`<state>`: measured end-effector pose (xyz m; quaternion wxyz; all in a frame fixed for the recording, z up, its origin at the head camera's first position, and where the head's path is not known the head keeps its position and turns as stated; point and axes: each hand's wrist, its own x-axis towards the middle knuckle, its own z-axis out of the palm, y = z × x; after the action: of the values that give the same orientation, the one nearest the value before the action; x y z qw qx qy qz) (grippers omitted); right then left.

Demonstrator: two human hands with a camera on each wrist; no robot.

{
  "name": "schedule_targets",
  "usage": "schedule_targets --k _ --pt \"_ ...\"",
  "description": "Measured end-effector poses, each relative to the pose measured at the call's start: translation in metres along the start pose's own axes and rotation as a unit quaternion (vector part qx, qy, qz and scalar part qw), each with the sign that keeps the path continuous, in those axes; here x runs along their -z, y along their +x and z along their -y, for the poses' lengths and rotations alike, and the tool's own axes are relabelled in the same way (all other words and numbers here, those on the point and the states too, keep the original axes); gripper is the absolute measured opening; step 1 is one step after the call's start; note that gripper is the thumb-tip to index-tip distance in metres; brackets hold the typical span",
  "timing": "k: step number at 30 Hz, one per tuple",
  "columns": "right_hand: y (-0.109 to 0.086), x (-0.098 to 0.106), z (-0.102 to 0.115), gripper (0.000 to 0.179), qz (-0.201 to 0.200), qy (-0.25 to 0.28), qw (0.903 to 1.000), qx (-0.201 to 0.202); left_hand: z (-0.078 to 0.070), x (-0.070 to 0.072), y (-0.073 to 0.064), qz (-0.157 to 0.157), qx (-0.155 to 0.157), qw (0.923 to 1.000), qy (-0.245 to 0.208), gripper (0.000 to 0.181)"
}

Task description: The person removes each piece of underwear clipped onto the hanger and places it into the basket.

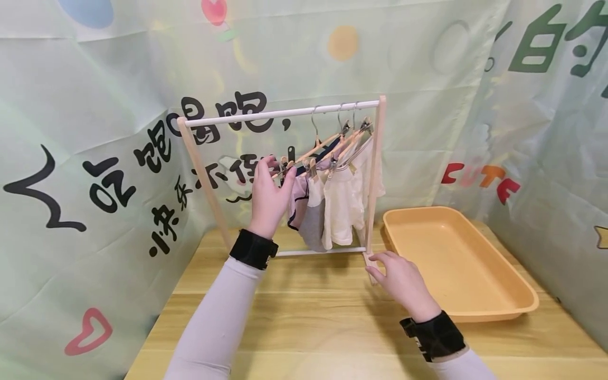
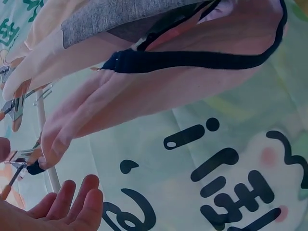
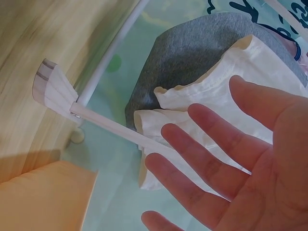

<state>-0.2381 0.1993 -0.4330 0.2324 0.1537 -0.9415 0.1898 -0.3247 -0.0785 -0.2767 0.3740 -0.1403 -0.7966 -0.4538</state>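
Note:
A small clothes rack (image 1: 280,113) bears several doll-size garments on wooden clip hangers (image 1: 319,146), bunched toward its right post. My left hand (image 1: 268,198) is raised at the near end of the leftmost hanger, thumb and fingers spread apart around a metal clip (image 2: 21,156). That clip holds a pink garment with dark trim (image 2: 159,94); whether the thumb touches the clip I cannot tell. Behind it hang a grey-and-white garment (image 1: 313,227) and cream-white shorts (image 1: 339,203). My right hand (image 1: 404,279), fingers loosely extended, hovers by the rack's right foot (image 1: 372,269) and holds nothing.
An orange-yellow tray (image 1: 456,264) lies on the wooden table (image 1: 294,327) to the right of the rack. Printed fabric walls (image 1: 119,132) enclose the table at the back and sides. The rack's lower white bar (image 1: 304,253) runs near the tabletop.

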Motion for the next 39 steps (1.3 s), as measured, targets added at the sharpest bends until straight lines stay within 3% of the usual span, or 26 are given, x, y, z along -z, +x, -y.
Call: schedule_targets --k 9,19,39 --pt "0.000 0.001 -0.001 0.028 -0.013 -0.003 0.9999 -0.002 -0.005 -0.005 0.007 -0.002 -0.002 0.9999 -0.011 0.046" --pt "0.001 0.001 0.002 0.027 -0.004 0.000 1.0000 -0.004 -0.010 -0.006 0.010 -0.012 -0.038 0.9992 0.000 0.025" --pt "-0.001 -0.001 0.002 0.027 -0.005 -0.005 1.0000 -0.007 -0.012 -0.007 0.009 -0.007 -0.068 0.9977 0.001 0.024"
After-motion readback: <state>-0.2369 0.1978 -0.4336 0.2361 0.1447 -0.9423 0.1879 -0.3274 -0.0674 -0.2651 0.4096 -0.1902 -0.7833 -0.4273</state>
